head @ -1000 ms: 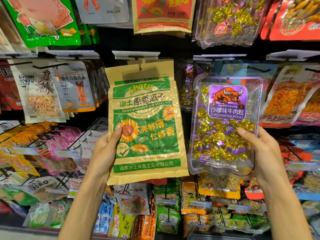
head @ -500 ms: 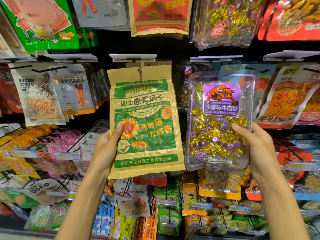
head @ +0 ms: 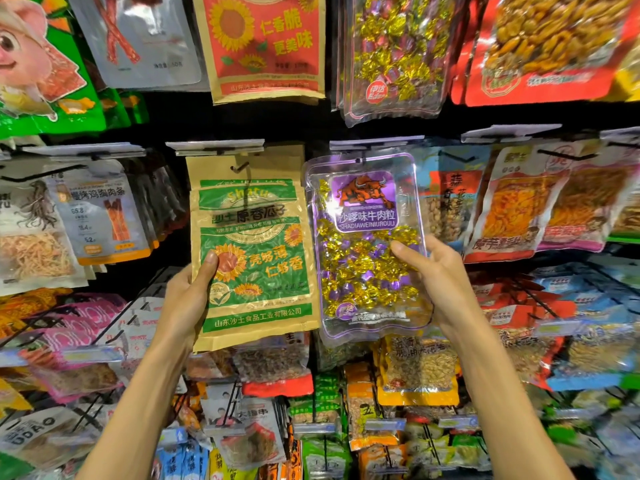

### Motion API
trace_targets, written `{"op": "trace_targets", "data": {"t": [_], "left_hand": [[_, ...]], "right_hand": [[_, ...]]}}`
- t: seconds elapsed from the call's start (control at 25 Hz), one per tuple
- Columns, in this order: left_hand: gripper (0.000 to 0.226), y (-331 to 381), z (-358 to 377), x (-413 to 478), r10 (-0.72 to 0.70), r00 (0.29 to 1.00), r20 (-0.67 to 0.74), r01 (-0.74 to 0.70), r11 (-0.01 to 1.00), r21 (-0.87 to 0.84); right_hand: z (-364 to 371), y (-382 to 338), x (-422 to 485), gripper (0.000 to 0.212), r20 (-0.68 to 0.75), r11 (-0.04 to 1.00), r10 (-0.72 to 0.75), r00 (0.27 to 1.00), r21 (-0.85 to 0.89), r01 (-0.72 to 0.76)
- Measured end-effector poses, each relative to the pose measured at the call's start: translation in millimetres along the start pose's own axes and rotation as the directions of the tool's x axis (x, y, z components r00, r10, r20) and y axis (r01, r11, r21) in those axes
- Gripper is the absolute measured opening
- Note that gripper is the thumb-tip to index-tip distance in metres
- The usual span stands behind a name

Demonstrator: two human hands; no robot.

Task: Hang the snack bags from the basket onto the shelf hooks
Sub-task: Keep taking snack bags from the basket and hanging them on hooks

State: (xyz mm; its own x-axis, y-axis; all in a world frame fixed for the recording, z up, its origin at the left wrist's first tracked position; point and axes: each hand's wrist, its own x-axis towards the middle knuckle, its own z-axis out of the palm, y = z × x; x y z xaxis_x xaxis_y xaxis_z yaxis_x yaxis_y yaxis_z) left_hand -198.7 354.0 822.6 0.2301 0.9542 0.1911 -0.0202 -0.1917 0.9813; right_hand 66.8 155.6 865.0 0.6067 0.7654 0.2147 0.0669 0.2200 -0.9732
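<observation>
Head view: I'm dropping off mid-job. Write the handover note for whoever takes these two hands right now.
Left hand grips the green sunflower seed bag by its lower left edge. A hook tip shows at its hang hole, apparently threaded.
Right hand grips the purple candy bag by its right edge, top just under the next label rail. Hooked or not, I cannot tell.
Done: both bags are up at the hook row.
Left: seat both, let go, fetch more. The basket is out of view.
</observation>
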Motion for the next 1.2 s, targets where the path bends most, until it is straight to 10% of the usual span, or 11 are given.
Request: {"op": "trace_targets", "data": {"t": [0.96,1.2], "left_hand": [[0.046,-29.4,12.4,52.0,0.045,0.999,0.001,-0.045,0.998,-0.046],[0.041,-33.2,22.4,77.7,0.06,0.998,0.018,-0.06,0.998,0.016]], "right_hand": [[19.5,35.7,81.8,0.009,-0.061,0.999,0.021,0.998,-0.033,-0.023],[28.5,53.4,127.3,0.032,-0.1,0.99,0.021,0.995,-0.138,-0.034]]}}
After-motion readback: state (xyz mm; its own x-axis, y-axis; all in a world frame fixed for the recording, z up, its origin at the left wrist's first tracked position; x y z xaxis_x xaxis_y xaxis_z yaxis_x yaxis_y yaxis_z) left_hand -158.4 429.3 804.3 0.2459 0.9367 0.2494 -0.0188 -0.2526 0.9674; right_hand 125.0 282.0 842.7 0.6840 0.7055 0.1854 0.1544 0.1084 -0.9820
